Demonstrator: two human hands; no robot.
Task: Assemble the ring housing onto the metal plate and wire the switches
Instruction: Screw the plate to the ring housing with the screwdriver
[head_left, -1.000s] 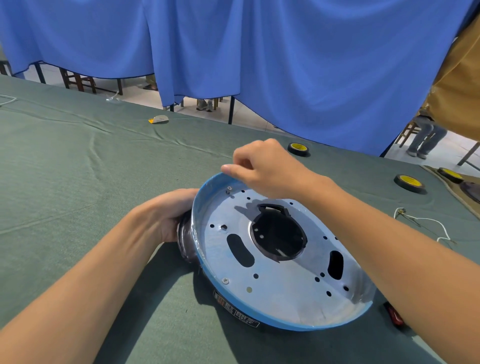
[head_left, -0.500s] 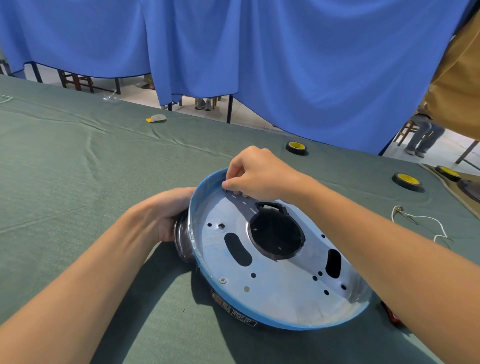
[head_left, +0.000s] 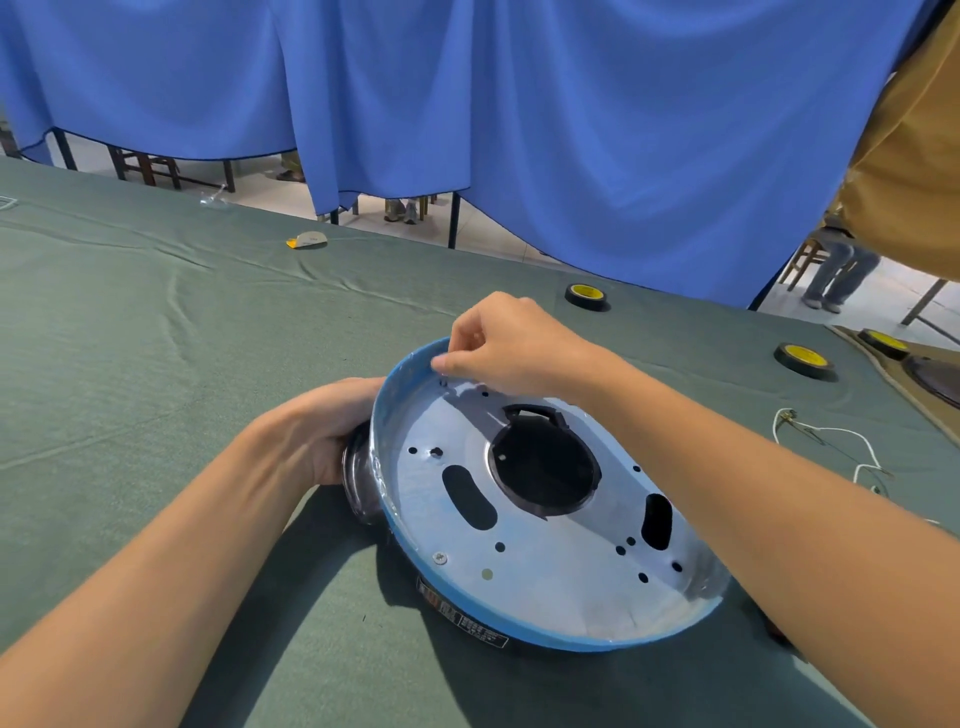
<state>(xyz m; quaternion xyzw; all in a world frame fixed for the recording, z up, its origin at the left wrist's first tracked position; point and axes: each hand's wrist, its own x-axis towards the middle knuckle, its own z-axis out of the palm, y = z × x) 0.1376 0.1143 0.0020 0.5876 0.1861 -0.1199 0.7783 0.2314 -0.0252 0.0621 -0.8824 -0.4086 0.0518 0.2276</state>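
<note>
A round metal plate (head_left: 545, 582) with a blue film-covered rim stands tilted on the green cloth. A black ring housing (head_left: 543, 462) shows through its centre hole. My left hand (head_left: 322, 431) grips the dark housing body (head_left: 358, 483) that sticks out under the plate's left edge. At the far rim my right hand (head_left: 514, 348) hovers with thumb and forefinger pinched just above a small hole; what they pinch is too small to tell. One screw (head_left: 440, 557) sits in the plate near the front rim.
A white wire (head_left: 826, 441) lies to the right. Three yellow-cored black tape rolls (head_left: 587, 296) (head_left: 802, 358) (head_left: 883, 340) sit along the far right edge. A small yellow-white scrap (head_left: 306, 240) lies far left. A person in tan (head_left: 914, 156) stands at the right; a blue curtain hangs behind.
My right hand dipped its pinched fingers onto the plate near the far rim, then lifted slightly to the rim edge. My left hand kept its grip; the plate barely moved.
</note>
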